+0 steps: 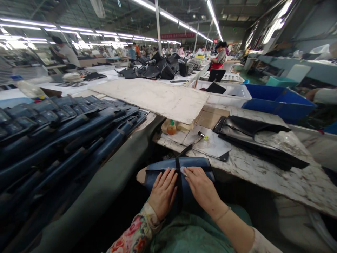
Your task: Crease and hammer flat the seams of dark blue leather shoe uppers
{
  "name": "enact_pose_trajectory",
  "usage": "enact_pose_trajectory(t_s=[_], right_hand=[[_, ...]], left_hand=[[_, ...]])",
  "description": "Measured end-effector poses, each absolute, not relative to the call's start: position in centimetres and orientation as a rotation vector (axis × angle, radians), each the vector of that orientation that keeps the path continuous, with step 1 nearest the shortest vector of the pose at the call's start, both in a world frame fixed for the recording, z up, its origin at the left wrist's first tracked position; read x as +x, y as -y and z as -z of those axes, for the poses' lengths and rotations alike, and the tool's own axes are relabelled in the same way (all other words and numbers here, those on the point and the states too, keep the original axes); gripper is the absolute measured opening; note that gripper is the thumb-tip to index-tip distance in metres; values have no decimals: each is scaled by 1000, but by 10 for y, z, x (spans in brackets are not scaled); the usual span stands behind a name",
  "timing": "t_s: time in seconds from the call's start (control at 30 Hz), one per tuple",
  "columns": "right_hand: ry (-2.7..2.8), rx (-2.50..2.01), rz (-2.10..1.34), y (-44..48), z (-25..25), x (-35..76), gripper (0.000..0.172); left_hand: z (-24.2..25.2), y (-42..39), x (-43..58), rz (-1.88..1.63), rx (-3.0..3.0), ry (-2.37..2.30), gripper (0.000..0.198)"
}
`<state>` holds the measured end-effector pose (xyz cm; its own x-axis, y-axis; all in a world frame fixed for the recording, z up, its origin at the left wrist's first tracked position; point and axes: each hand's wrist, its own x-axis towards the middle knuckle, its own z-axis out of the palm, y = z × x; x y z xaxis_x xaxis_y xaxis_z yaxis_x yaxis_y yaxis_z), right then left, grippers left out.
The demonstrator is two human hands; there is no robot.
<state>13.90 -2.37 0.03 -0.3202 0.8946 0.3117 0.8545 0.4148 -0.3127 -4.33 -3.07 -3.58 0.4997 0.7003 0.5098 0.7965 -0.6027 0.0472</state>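
Note:
A dark blue leather-like piece (193,162) rests on my lap at the table's edge, crossed by a black strap (179,186) and a black band running sideways. My left hand (163,192) lies flat on the blue piece, left of the strap, fingers stretched out. Just right of the strap, my right hand (202,188) pinches a small white wad (182,170), perhaps cloth, against the surface. Beyond the piece, a hammer (202,135) lies on the marble-patterned table (244,168) with its dark handle toward me.
Many blue pieces (63,137) lie in rows at left. A small bottle with a green tip (171,128) stands ahead, near a pale board (158,96). Black leather pieces (244,130) lie at right, before a white bin (237,92) and blue bin (276,102). Other people work farther back.

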Motion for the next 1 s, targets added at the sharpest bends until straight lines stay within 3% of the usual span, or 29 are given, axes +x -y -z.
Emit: enact_pose_trajectory(t_s=[0.47,1.0], right_hand=[[2249,-1376,-558,12,-16,153,24],[2361,-1343,-731,-2,-27,159,25]], left_hand=[[33,36,-48,763,-2465,1400,39],[11,14,-36,843,-2542,1559,21]])
